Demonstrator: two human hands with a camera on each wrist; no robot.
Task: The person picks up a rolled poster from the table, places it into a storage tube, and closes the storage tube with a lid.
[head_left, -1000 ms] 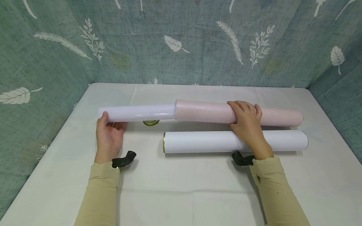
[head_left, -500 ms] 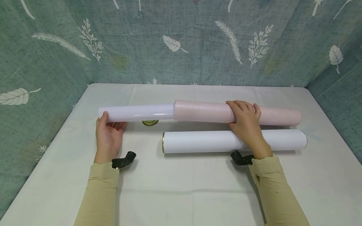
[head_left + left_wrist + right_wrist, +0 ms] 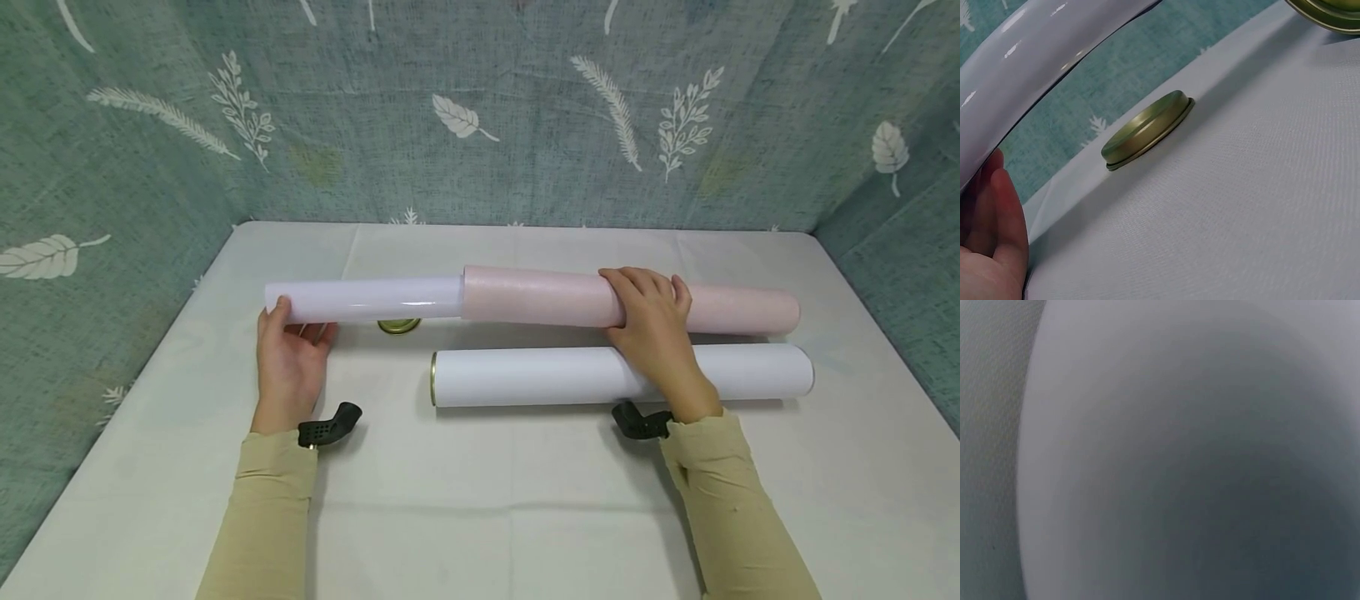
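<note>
A glossy white rolled sheet [image 3: 367, 300] projects from the left end of a pink tube [image 3: 536, 296]; its right part is hidden inside. Near the roll's left end, my left hand [image 3: 291, 375] holds it with the thumb in front and the fingers beneath. My right hand [image 3: 656, 342] grips the pink tube from above, right of its middle. In the left wrist view, the roll [image 3: 1035, 53] passes above a gold metal lid [image 3: 1147, 131], clear of it. The right wrist view is filled by a blurred pale surface.
A white tube [image 3: 525, 377] with a gold-rimmed left end lies in front of the pink one, under my right wrist. The gold lid lies on the white-covered table [image 3: 450, 500] behind the roll. Leaf-patterned green cloth [image 3: 480, 167] surrounds the back and sides.
Over the last half second the roll's left end and my left hand have shifted slightly right, toward the pink tube. My right hand stays on the pink tube.
</note>
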